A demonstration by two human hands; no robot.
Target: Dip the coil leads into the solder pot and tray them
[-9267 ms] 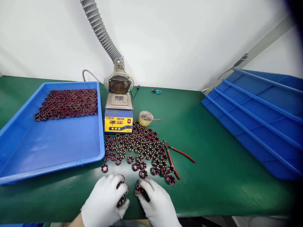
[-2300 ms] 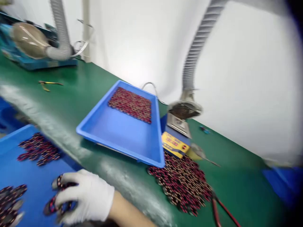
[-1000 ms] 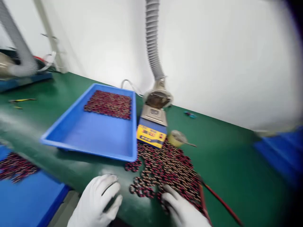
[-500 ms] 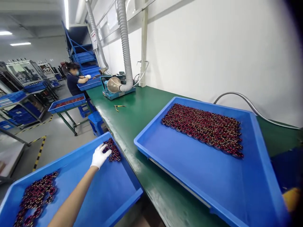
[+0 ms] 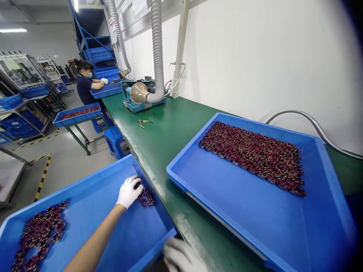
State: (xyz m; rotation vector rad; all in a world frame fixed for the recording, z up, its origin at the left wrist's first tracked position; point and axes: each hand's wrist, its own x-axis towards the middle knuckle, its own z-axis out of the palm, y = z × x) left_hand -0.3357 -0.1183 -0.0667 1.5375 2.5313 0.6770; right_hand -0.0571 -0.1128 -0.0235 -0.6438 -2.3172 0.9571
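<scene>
My left hand (image 5: 129,192), in a white glove, is inside the near blue tray (image 5: 113,241). Its fingers curl closed over some small round dark-red parts with gold-coloured spots; the fingertips are partly hidden. More of these round parts (image 5: 146,197) lie beside the fingers, by the tray's right wall. A larger cluster of the same round parts (image 5: 41,230) is at the tray's left end. My right hand (image 5: 183,256), also white-gloved, shows at the bottom edge by the tray's near right corner. Motion smears its fingers, so what it holds, if anything, is unclear.
A second blue tray (image 5: 227,189) on the green bench (image 5: 167,124) holds a dense block of round parts (image 5: 252,155). Yellow-handled pliers (image 5: 145,122) and a blue machine (image 5: 141,96) with a grey hose (image 5: 157,49) stand farther along. A co-worker (image 5: 85,85) works beyond them.
My left hand has moved right and slightly down, its fingers closing over the small cluster. My right hand has come into view at the bottom. The camera view has shifted a little.
</scene>
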